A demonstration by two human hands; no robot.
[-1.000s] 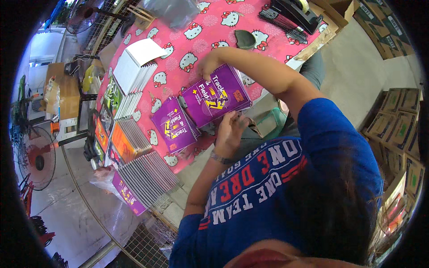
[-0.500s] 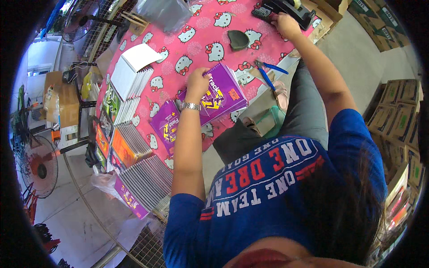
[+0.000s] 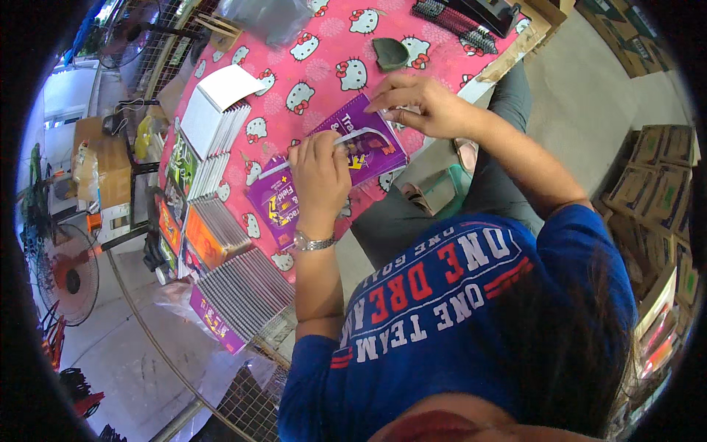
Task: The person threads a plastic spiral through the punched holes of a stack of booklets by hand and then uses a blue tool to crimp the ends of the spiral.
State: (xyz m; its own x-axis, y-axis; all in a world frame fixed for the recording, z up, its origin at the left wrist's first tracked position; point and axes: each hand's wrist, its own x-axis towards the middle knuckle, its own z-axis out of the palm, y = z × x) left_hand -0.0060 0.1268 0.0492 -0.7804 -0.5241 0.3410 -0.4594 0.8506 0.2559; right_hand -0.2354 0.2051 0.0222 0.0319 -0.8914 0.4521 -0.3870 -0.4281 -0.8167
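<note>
A stack of purple booklets (image 3: pixel 379 158) lies near the table's front edge. My left hand (image 3: pixel 320 173), with a metal watch on its wrist, closes on the left edge of a purple booklet there, whose pale edge curves up beside the fingers. At the stack's upper right, my right hand (image 3: pixel 423 107) has bent fingers, with thumb and forefinger apart. Its fingertips are at the booklet's edge; whether they touch it I cannot tell. Another purple booklet (image 3: pixel 276 206) lies to the left, partly under my left hand.
Stacks of bound books (image 3: pixel 247 295) and white-paged pads (image 3: pixel 213 136) line the table's left side. Black wire binding coils (image 3: pixel 456 26) lie beside a black desk device (image 3: pixel 490 15) at the far right. A dark green curved piece (image 3: pixel 390 53) sits beyond my hands. Cartons (image 3: pixel 652 177) stand right.
My right hand has come back from the black coils to the purple booklets. My left hand has shifted slightly toward me, and a booklet edge now curves up. The blue-handled pliers no longer show.
</note>
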